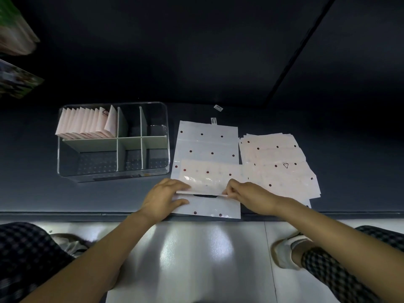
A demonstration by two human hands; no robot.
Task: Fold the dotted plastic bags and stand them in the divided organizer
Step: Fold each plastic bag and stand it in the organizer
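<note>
From the head camera, we take the clear divided organizer [113,142] as our landmark on the dark tabletop [32,154]. Just to its right lies the dotted bag being folded [207,171], a lower flap turned up over it, with both our hands at its near edge. Our left hand [162,199] lies spread, fingers fairly straight on the flap's left corner and thumb pressing the layer beneath; that grip is apart, pressing rather than clamping. Our right hand [244,192] has its fingertips curled in a pinch on the flap's right edge, so that grip is clamped on the bag. Farther right of the organizer, well past the bag, a loose pile of unfolded bags [279,162] fans out, its left edge touching or overlapping the bag we work on. Inside the organizer, the far-left compartment holds a row of folded bags [87,123] standing on edge; the other compartments look unfilled. The plastic looks slick and springy, so we judge the flap may spring open or slide askew if the left hand lifts before the crease is pressed flat. The near edge sits at the tabletop's lip, so a pull toward us could drag the bag off. A sideways sweep might also snag the neighbouring pile and scatter it.
</note>
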